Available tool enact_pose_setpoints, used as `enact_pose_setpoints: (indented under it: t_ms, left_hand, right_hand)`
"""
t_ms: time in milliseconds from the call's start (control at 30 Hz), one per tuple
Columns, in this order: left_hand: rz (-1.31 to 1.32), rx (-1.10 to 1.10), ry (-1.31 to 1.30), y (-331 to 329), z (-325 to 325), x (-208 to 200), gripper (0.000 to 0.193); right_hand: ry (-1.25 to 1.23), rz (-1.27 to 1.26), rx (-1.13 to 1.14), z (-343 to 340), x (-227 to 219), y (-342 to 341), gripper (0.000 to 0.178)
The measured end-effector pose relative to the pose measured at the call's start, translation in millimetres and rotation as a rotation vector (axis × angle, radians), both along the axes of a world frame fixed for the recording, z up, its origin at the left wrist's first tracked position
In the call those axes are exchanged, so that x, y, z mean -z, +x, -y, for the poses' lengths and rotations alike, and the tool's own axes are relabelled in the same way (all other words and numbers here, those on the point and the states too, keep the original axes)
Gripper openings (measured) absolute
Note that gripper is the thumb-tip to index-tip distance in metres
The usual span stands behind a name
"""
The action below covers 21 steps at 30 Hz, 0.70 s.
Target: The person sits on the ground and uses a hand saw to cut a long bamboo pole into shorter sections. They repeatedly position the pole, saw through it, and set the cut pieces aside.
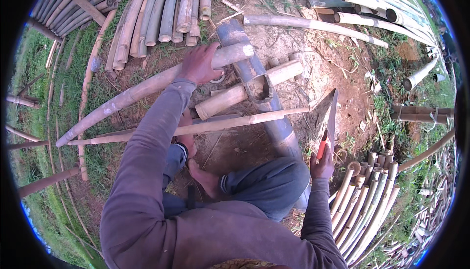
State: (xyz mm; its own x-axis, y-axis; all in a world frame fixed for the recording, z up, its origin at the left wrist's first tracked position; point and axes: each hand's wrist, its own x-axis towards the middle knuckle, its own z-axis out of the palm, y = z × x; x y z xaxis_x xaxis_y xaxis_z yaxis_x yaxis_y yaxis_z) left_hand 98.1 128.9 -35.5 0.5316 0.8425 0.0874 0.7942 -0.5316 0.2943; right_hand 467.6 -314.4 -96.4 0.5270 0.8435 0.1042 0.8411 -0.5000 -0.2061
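Note:
My left hand point(199, 64) is wrapped over a long bamboo pole point(139, 90) near its right end. That end rests across a thick, dark bamboo log point(284, 139); the rest slants down to the left. In my right hand point(321, 166) is a handsaw point(333, 115), held by its orange-red grip with the blade pointing away from me. A short bamboo piece point(223, 102) passes through the log, beside an opening cut in its top. Nearer my legs, a thin bamboo strip point(245, 121) lies across the log.
Bundled bamboo poles point(169, 10) lie at the far left, with more cut poles point(377, 0) at the far right. Shorter cut lengths point(364, 205) stand stacked by my right arm. One loose pole point(313, 23) lies beyond the log. My bare foot point(204, 177) is close to the strip.

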Motion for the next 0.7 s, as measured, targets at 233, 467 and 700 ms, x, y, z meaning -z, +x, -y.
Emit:
enact_pose_setpoints:
  t_ms: [233, 467, 700]
  left_hand:
    - [-0.156, -0.149, 0.066, -96, 28, 4, 0.104]
    - [0.674, -1.174, 0.298, -123, 51, 38, 0.101]
    - [2.023, -1.560, -0.289, -182, 44, 105, 0.090]
  right_hand:
    - [0.140, -0.364, 0.232, 70, 108, -1, 0.054]
    - [0.317, -0.194, -0.068, -99, -4, -7, 0.049]
    - [0.259, -0.007, -0.767, -368, -64, -138, 0.090]
